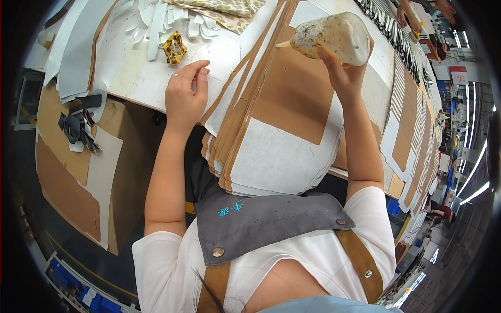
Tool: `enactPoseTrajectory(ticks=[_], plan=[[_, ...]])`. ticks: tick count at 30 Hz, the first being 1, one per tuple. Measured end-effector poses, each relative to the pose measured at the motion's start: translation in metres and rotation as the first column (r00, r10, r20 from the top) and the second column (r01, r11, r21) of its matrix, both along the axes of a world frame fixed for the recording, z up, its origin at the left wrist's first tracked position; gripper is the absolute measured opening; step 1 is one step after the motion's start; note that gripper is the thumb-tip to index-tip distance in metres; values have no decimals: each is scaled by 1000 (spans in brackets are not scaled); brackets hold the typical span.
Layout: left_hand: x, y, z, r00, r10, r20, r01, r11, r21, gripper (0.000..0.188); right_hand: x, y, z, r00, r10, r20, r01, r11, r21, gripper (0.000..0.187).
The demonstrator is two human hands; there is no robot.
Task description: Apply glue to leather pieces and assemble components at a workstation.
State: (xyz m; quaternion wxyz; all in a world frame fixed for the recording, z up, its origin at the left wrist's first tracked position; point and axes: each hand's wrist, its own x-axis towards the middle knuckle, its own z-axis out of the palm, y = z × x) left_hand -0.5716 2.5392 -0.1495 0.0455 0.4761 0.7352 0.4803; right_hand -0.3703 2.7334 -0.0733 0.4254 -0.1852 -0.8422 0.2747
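Raised above the stack, my right hand (345, 78) is closed around a translucent squeeze bottle (334, 37). The bottle is tipped on its side, smeared with brown residue, and its narrow nozzle points left. Beneath it lies a thick stack of brown and white cut panels (287, 151), fanned at the left edge; the top one carries a brown rectangle. My left hand (186, 96), a ring on one finger, hovers at the table's front edge left of the stack. Its fingers are loosely bent, with a gap between thumb and index finger and nothing visible between them.
A crumpled yellow-black lump (175, 48) sits on the white table (130, 78). White strips (156, 26) and patterned fabric (224, 13) lie behind it. Grey panels (78, 49) are piled at left, above a cardboard box (68, 172) with dark scraps. Striped panels (407, 120) spread at right.
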Motion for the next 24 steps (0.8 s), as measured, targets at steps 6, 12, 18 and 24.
enactPoseTrajectory(ticks=[6, 12, 18, 24], plan=[[0, 0, 0, 1000, 4, -3, -4, 1000, 0, 17, 1, 16, -9, 996, -7, -90, -1, 996, -86, 61], [0, 3, -2, 1000, 27, 8, -28, 997, 71, 14, -3, 30, -8, 999, -36, -24, 38, 997, 63, 63], [0, 2, -3, 999, 33, 8, -33, 997, 69, 14, -8, 36, -10, 997, -33, -66, 34, 999, 15, 63], [-2, 0, -3, 1000, 19, -2, -19, 999, 45, 16, -16, 40, -9, 994, -33, -104, 23, 995, -101, 66]])
